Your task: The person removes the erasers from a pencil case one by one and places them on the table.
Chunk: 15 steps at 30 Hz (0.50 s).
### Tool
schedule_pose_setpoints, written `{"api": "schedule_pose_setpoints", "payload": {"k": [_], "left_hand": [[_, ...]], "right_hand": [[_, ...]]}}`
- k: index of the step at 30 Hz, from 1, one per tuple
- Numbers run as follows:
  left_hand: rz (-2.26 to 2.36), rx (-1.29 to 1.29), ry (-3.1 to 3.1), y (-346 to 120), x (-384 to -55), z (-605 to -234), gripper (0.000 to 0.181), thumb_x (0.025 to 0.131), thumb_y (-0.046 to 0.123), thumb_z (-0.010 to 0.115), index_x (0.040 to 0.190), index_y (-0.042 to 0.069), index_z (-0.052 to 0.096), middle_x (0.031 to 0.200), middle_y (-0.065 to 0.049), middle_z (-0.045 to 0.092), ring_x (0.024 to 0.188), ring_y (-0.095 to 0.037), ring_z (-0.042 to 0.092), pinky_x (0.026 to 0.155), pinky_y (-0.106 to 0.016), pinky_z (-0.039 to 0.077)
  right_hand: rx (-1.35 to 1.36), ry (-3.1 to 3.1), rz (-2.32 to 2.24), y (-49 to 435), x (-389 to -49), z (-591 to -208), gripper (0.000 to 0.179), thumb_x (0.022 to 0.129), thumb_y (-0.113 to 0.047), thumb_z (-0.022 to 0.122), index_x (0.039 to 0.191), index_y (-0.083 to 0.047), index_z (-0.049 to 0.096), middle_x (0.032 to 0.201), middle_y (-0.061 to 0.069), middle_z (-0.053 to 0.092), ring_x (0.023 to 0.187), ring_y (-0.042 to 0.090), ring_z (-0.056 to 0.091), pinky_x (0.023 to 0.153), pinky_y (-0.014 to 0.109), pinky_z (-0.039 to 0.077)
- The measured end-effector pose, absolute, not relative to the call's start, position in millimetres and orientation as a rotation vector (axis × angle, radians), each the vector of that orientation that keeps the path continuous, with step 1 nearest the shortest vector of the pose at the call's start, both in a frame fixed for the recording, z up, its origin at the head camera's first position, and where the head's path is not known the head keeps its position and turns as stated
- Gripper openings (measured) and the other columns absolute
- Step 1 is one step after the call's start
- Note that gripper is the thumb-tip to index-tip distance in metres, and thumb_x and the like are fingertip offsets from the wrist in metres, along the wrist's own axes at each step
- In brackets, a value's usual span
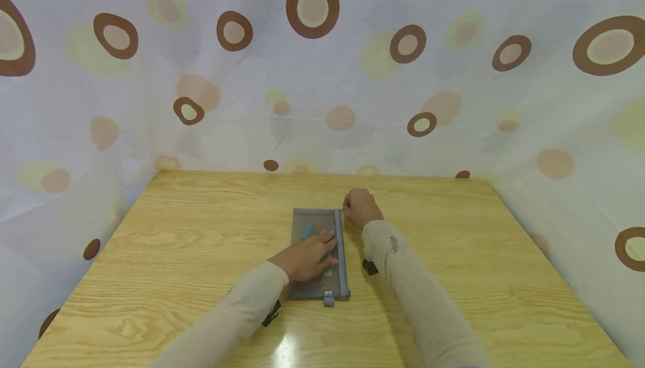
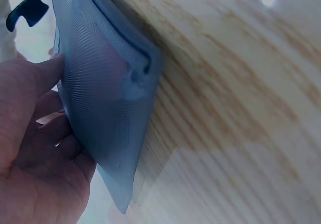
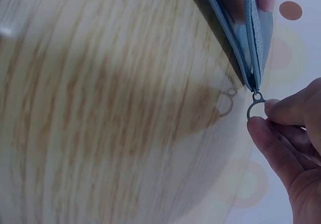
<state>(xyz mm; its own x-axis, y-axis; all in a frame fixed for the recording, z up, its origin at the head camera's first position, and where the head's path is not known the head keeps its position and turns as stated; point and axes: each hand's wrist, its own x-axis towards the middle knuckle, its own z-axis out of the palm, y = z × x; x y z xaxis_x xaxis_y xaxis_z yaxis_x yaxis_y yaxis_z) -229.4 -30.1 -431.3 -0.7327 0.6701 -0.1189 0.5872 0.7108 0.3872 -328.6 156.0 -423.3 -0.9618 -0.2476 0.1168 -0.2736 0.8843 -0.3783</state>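
Observation:
A grey-blue mesh zip pouch (image 1: 313,221) lies on the wooden table, its zipper side to the right. My left hand (image 1: 309,257) rests on the mesh with fingers spread; the left wrist view shows the left hand (image 2: 45,148) along the side of the pouch (image 2: 95,73). At the far end of the zipper, my right hand (image 3: 296,138) pinches a ring-shaped zipper pull (image 3: 249,111) between thumb and fingers. The zipper edges (image 3: 220,8) stand apart, meeting near the pull. A light blue item (image 1: 307,231) shows through the mesh, partly hidden by my left hand.
The wooden table (image 1: 201,217) extends around the pouch. A small fabric tab (image 1: 328,301) sticks out at the pouch's near end. A white curtain with brown and yellow circles (image 1: 322,77) encloses the back and both sides. Dark wrist devices (image 1: 370,267) sit by the sleeves.

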Motion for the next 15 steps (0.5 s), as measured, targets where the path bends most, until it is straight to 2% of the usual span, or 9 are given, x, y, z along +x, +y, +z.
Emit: {"api": "schedule_pose_setpoints", "payload": {"k": [6,15], "left_hand": [[0.464,0.969,2.678,-30.2,-229.6,-431.4,0.060,0.108,0.036,0.048,0.156,0.002,0.037,0.165,-0.015,0.025,0.152,-0.029,0.022,0.123,-0.042,0.024],[0.455,0.995,2.692,-30.0,-231.2,-435.8,0.060,0.108,0.037,0.048,0.155,0.001,0.038,0.164,-0.016,0.026,0.152,-0.031,0.023,0.122,-0.042,0.024]], "right_hand": [[0.398,-2.969,0.599,154.0,-328.5,-425.0,0.017,0.092,0.002,0.063,0.091,0.002,0.079,0.097,0.014,0.076,0.090,0.029,0.073,0.080,0.040,0.061],[0.369,-2.973,0.602,152.8,-328.7,-431.2,0.018,0.094,0.002,0.062,0.091,0.001,0.079,0.099,0.014,0.076,0.091,0.029,0.073,0.080,0.041,0.061]]}}
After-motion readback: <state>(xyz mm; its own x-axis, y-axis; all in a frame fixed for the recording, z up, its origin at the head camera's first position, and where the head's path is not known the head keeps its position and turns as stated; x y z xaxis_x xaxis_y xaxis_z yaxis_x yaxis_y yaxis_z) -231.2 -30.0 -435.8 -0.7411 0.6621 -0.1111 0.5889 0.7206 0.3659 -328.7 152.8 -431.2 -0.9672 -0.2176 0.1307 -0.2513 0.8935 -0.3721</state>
